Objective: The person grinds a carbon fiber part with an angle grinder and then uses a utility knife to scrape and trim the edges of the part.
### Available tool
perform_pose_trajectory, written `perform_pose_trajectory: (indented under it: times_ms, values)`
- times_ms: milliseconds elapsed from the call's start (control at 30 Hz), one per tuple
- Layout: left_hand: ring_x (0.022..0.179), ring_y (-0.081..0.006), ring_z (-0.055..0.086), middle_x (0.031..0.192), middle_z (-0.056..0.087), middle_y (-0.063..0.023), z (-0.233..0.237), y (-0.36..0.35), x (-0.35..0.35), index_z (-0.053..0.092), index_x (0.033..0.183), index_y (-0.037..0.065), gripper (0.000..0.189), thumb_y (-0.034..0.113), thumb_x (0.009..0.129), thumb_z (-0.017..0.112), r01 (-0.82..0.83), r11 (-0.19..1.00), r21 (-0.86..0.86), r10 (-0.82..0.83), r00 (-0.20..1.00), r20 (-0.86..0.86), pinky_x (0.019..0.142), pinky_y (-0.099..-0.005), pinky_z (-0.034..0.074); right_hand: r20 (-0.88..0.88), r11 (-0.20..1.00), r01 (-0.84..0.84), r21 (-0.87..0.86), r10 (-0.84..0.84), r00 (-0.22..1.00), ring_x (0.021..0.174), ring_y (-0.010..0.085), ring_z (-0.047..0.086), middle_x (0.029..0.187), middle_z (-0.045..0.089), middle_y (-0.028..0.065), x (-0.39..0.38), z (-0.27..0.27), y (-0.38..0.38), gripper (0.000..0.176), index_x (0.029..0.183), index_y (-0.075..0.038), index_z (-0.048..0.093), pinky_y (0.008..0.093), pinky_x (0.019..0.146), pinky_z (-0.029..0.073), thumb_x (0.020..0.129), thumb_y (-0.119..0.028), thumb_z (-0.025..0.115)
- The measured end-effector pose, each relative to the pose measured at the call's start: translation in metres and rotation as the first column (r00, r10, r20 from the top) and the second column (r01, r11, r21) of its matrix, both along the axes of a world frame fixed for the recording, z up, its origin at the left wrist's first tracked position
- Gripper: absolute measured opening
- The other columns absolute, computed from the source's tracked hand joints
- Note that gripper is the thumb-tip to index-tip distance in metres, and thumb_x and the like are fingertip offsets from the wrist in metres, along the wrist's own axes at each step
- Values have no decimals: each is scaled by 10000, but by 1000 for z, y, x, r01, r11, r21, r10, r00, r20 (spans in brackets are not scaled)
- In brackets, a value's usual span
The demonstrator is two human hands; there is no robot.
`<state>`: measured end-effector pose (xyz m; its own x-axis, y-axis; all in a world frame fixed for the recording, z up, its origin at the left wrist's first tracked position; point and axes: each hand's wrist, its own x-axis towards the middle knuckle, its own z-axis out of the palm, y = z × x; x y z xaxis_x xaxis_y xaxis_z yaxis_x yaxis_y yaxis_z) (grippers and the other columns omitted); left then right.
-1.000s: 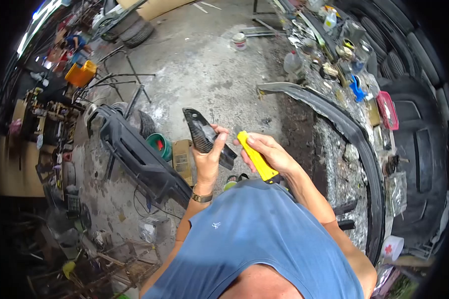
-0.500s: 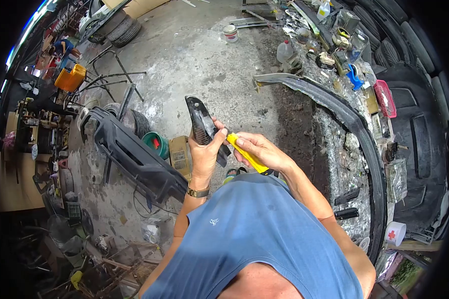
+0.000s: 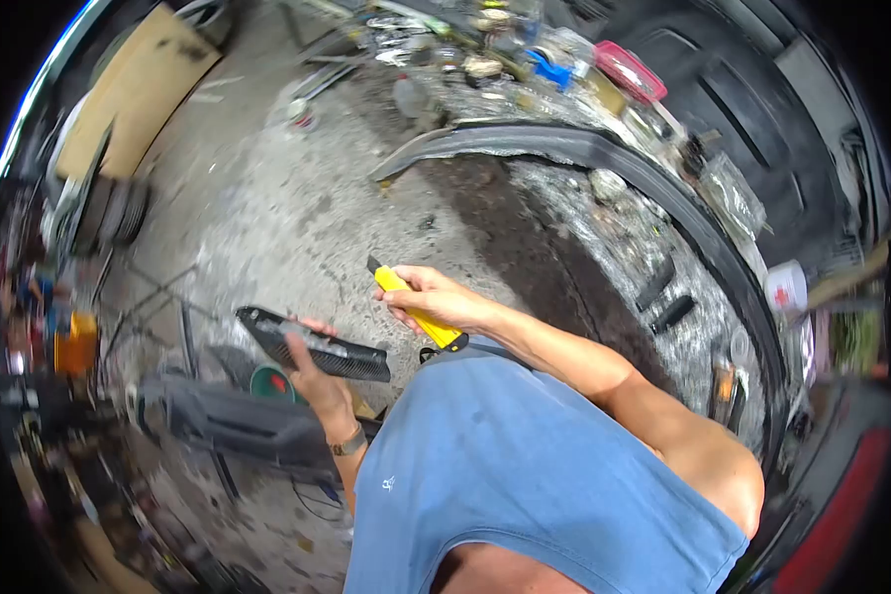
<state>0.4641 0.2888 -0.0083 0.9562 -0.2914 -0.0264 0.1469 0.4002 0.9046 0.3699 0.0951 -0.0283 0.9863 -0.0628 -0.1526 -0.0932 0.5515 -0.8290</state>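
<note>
orange crate [image 3: 74, 342] sits far left on the floor [image 3: 267, 198], blurred. a black bumper [image 3: 218, 421] lies on the floor low left, with a green bucket [image 3: 265, 381] just behind it, partly hidden. the left hand [image 3: 312, 374] is closed on a black ribbed trim piece [image 3: 317, 348], gripping it from below near its middle. the piece is held roughly level in the air above the bumper and bucket, pointed end to the left, squared end to the right. there is a watch [image 3: 347, 445] on that wrist. the right hand [image 3: 436, 297] is just right of the trim piece and a little higher, not touching it. its fist is shut round a yellow utility knife [image 3: 418, 317], dark tip sticking out upper left, butt end out lower right by the blue shirt [image 3: 525, 465]. cannot tell if the blade is out. further right is the cluttered surface [image 3: 614, 218], with a long curved black strip [image 3: 564, 147] running along its near edge. a plastic bottle [image 3: 411, 94] stands at the surface's left end, a pink tray [image 3: 629, 71] lies at its far edge, and two small black pieces [image 3: 658, 282] lie mid-surface. a white tub [image 3: 787, 287] with a red cross stands toward the right end.
</note>
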Motion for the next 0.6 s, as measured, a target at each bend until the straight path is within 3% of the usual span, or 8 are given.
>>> perform_pose_trajectory:
  times_ms: [67,100,167,200,300,367,433,600]
  values:
    - [858,-192,570,964,591,-72,0,1,0,496,1228,40,401,390,1035,522,96,995,-37,-97,995,-25,830,-377,491,-61,969,5,-245,-21,998,669,120,588,744,614,52,-7,-16,-7,221,1048,-22,624,287,606,490,954,-222,621]
    - [871,-198,571,979,592,-76,0,-2,0,501,1223,46,418,418,1032,515,132,991,-38,-133,991,-34,837,-379,492,-64,968,63,-242,-81,995,669,120,588,744,614,52,-11,-25,-7,221,1048,-22,624,287,606,490,954,-222,621]
    - [897,-212,572,998,581,-84,8,-15,-2,491,1209,51,447,462,1035,477,189,981,-35,-192,976,-105,856,-408,491,151,753,297,-587,-259,954,724,145,610,763,650,70,-30,-38,-7,225,960,-16,658,336,674,499,907,-233,687]
    - [906,-211,571,992,576,-80,7,-21,-1,487,1219,50,466,478,1035,466,224,973,-48,-229,966,-122,864,-409,491,70,760,243,-603,-253,965,788,218,652,836,689,102,-46,-25,-6,264,959,-22,662,391,747,504,886,-273,706]
    - [930,-203,564,992,565,-73,-1,-48,-1,480,1249,61,506,513,1022,473,368,927,-68,-375,910,-176,880,-416,494,33,625,252,-739,-339,940,802,280,664,853,693,135,-89,-10,5,308,988,-37,672,420,745,498,868,-317,719]
    - [935,-198,562,999,568,-72,-8,-72,-7,482,1257,74,514,525,1010,492,451,891,-44,-446,854,-267,891,-419,496,5,619,279,-734,-405,914,834,339,669,877,696,161,-113,-11,11,340,1015,-50,682,441,747,492,850,-344,728]
    - [939,-192,564,972,580,-59,-26,-96,-13,486,1259,90,533,542,980,539,583,807,-96,-576,739,-349,942,-425,486,-133,594,166,-787,-426,895,831,341,677,865,698,164,-139,1,19,335,1036,-68,689,447,729,494,841,-337,732]
    - [964,-198,575,1024,577,-78,-65,-161,-79,478,1298,84,591,564,960,543,744,593,-307,-777,430,-460,1016,-460,478,-179,424,182,-887,-680,711,825,388,668,826,691,175,-199,-8,21,210,951,-51,665,487,700,490,863,-237,706]
